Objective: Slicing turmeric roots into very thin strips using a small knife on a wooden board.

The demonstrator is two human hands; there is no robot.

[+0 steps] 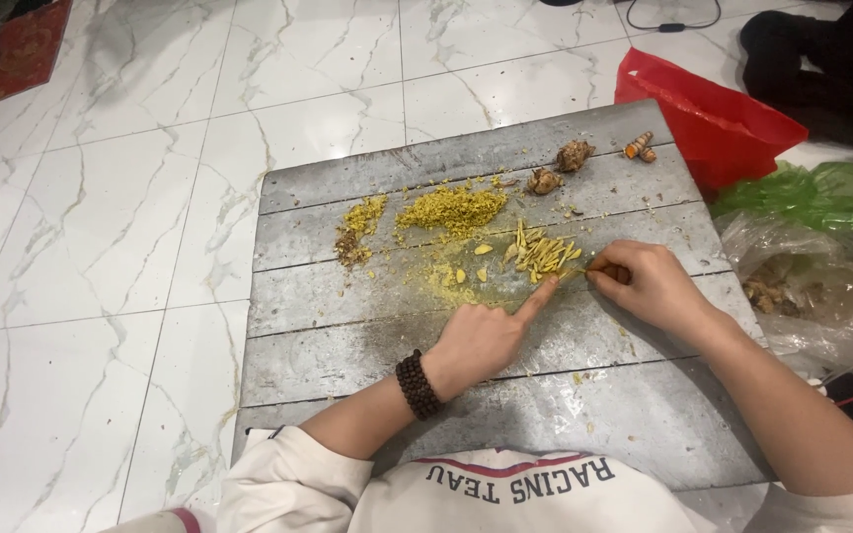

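Cutting: the right hand (649, 286) is gripping a brown-handled knife (612, 269), fingers closed around it.
Left hand (481, 341): loosely curled, forefinger pointing at the yellow sliced root strips (540, 254).
Strips: lying on the grey wooden plank table (367, 345), beside a yellow minced pile (449, 208).

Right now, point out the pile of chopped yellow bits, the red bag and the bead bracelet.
Pile of chopped yellow bits (451, 208), head view, middle of the heap.
Red bag (713, 118), head view, its upper side.
Bead bracelet (417, 385), head view, beads on the left wrist.
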